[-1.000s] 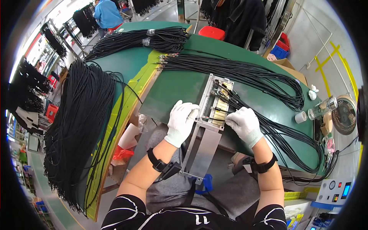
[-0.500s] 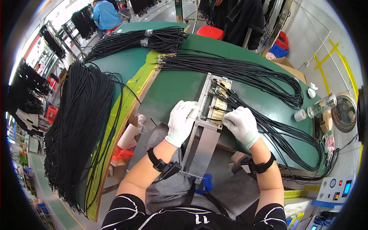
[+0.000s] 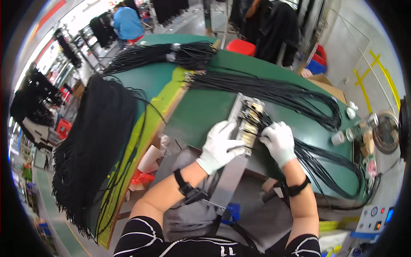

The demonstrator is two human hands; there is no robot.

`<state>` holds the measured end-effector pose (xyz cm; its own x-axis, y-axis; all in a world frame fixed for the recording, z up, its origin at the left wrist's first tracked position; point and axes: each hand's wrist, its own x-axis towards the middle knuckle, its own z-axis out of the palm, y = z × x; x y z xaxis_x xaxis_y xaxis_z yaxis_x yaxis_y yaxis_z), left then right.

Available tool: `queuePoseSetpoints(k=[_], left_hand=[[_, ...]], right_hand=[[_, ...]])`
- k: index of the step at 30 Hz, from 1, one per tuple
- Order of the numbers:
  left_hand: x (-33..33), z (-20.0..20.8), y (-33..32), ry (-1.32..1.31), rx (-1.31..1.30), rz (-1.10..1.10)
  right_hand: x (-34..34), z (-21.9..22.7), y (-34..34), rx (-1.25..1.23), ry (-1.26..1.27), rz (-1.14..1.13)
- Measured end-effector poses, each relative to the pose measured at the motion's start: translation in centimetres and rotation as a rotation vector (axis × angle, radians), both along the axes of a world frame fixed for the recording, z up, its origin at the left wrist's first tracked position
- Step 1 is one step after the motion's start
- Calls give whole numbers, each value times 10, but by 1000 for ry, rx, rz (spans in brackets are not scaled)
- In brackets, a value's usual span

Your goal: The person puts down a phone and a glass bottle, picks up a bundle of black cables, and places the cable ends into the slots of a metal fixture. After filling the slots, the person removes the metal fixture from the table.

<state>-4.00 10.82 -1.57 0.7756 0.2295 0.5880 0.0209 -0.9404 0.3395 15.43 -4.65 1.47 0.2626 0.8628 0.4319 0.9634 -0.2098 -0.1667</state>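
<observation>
A metal fixture (image 3: 234,115) with a row of pale yellow blocks (image 3: 249,133) lies at the table's near edge. Several black cables (image 3: 319,150) run from its slots off to the right. My left hand (image 3: 218,147), white-gloved, is over the fixture's left side near its close end. Its thumb and fingers are spread, with nothing visible between them. On the opposite side, my right hand (image 3: 279,143), also gloved, has its fingers curled together on a black cable beside the blocks. The fingertips partly cover where the cable enters.
Long black cable bundles lie behind the fixture (image 3: 274,88), at the far left (image 3: 171,55) and over the left bench (image 3: 98,128). A glass jar (image 3: 364,128), a white cup (image 3: 338,138) and a fan (image 3: 386,132) stand right. A person in blue (image 3: 127,23) is in the background.
The view has shifted slightly. My left hand has come off the fixture's left rail, its fingers spreading toward the blocks. My right hand has moved a little farther up along the fixture.
</observation>
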Motion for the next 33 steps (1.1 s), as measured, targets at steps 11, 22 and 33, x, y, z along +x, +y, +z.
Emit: queuePoseSetpoints(k=[11,22,33], left_hand=[[7,12,-6,-208,-297,-165],[9,8,-8,-285,-270,-168],[5,8,-7,-264,-363,-168]], right_hand=[[-45,15,8,143,129,203],[-47,23,7,137,68,278],[-50,7,3,132,62,262]])
